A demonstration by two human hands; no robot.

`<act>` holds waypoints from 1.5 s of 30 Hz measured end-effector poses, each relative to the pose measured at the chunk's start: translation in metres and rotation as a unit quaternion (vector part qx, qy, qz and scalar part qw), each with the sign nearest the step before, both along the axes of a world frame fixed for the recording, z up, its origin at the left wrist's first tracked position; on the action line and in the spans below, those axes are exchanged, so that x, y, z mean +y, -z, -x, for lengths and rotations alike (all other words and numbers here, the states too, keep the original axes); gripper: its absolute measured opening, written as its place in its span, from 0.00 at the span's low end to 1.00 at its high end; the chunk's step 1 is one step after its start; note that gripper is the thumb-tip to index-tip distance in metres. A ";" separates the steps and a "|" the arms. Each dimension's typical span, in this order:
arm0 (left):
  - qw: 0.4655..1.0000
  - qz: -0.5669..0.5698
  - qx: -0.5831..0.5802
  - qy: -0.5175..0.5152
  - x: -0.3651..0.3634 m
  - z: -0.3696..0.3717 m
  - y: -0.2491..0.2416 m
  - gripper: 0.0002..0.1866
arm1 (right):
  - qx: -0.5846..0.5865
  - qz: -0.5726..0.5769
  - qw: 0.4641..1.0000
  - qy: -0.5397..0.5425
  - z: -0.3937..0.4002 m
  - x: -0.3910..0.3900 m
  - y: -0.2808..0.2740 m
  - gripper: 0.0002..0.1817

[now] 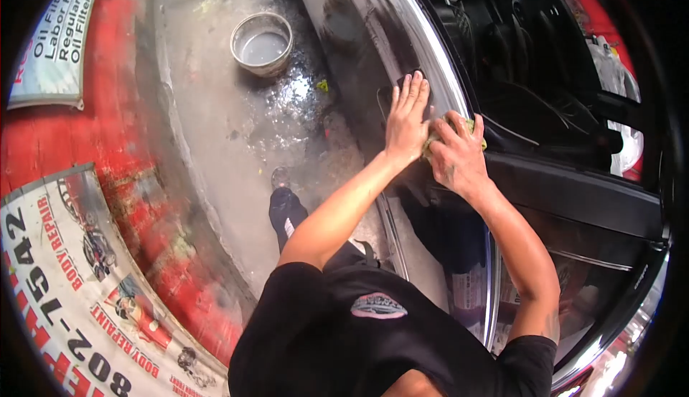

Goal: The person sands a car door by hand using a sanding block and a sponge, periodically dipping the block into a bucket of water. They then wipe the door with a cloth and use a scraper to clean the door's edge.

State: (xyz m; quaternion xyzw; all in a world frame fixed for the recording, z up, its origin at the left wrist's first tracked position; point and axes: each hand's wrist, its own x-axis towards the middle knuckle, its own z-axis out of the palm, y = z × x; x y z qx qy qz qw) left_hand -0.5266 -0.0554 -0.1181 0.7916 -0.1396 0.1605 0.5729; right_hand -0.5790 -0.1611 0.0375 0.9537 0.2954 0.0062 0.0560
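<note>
My left hand lies flat on the dark car door, its fingers stretched out just below the window edge. Close beside it, my right hand is closed around a yellow-green sponge, pressed near the top edge of the door. Most of the sponge is hidden under my fingers. The door's outer surface looks wet, with dull grey streaks and darker patches. A shiny strip runs along the window edge.
A bucket of cloudy water stands on the wet concrete floor, with a small yellow scrap nearby. To the left is a red wall with printed banners. The car's dark interior shows at right.
</note>
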 end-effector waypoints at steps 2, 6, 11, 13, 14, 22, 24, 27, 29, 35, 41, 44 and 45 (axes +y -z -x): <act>0.998 -0.017 -0.054 -0.020 0.013 -0.059 0.007 0.33 | 0.020 0.021 0.999 0.014 -0.001 0.000 -0.002 0.07; 0.993 0.005 0.065 -0.098 0.046 -0.219 -0.005 0.31 | 0.004 0.010 1.000 0.002 -0.003 0.000 -0.001 0.08; 0.999 0.003 0.012 -0.048 0.009 -0.053 0.001 0.33 | 0.018 0.006 1.000 0.008 -0.002 0.006 -0.005 0.07; 0.999 0.030 -0.007 -0.028 0.002 -0.043 0.004 0.34 | 0.015 0.004 1.000 0.011 -0.005 0.005 -0.005 0.06; 0.999 0.013 -0.015 -0.034 0.006 -0.062 0.006 0.33 | 0.020 0.003 1.000 0.015 -0.003 0.004 -0.005 0.06; 0.992 -0.045 0.029 -0.115 0.043 -0.181 -0.016 0.31 | 0.009 0.000 1.000 0.011 -0.002 0.007 -0.004 0.06; 0.997 -0.038 -0.029 -0.062 0.025 -0.097 -0.015 0.33 | 0.013 -0.006 1.000 0.015 -0.001 0.007 -0.004 0.06; 0.997 0.050 -0.052 -0.020 0.007 -0.072 0.000 0.42 | 0.018 -0.002 1.000 0.024 -0.003 0.006 -0.004 0.06; 0.998 0.034 -0.051 -0.032 0.023 -0.139 -0.002 0.36 | 0.019 -0.003 1.000 0.024 -0.005 0.007 -0.006 0.07; 0.995 0.039 0.026 -0.088 0.035 -0.193 -0.020 0.32 | 0.002 -0.007 1.000 0.013 0.000 0.007 -0.004 0.07; 0.998 0.044 -0.051 0.002 0.020 -0.088 0.002 0.33 | 0.022 -0.003 0.999 0.025 -0.003 0.004 -0.004 0.10; 0.994 0.095 0.017 -0.061 0.048 -0.233 -0.005 0.31 | 0.018 -0.011 1.000 0.022 -0.003 0.008 -0.001 0.08; 0.993 0.098 0.017 -0.066 0.046 -0.236 -0.007 0.31 | 0.008 -0.011 1.000 0.014 -0.005 0.006 -0.003 0.09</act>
